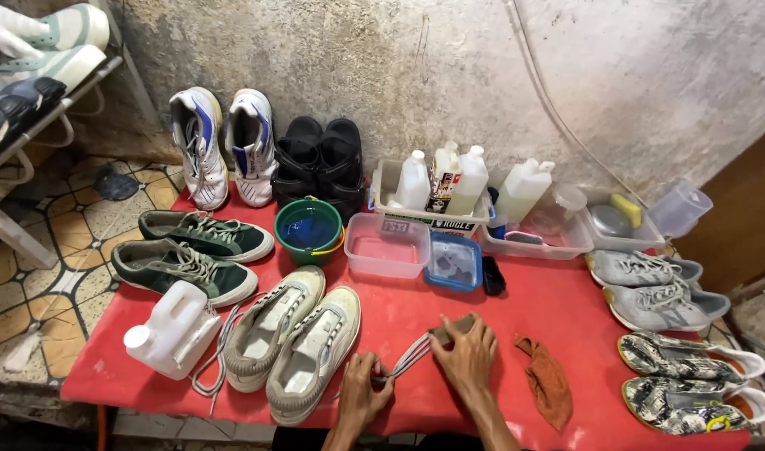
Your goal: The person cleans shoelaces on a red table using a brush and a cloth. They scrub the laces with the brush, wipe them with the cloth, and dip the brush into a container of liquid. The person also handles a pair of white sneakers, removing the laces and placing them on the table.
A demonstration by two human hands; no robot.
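At the near edge of the red table (558,296), my left hand (362,392) pinches one end of a bundle of grey shoelaces (409,354). My right hand (468,352) presses a small brown cloth (455,327) over the other end of the laces. Just left of my hands lies a pair of dirty cream sneakers (291,338) without laces, toes pointing away.
A white jug (172,330) and loose laces lie at the left. Green sneakers (190,250), white-blue sneakers, black shoes, a green bucket (309,230), plastic tubs with water, bottles in a bin, grey and patterned shoes at the right, and an orange rag (545,380) crowd the table.
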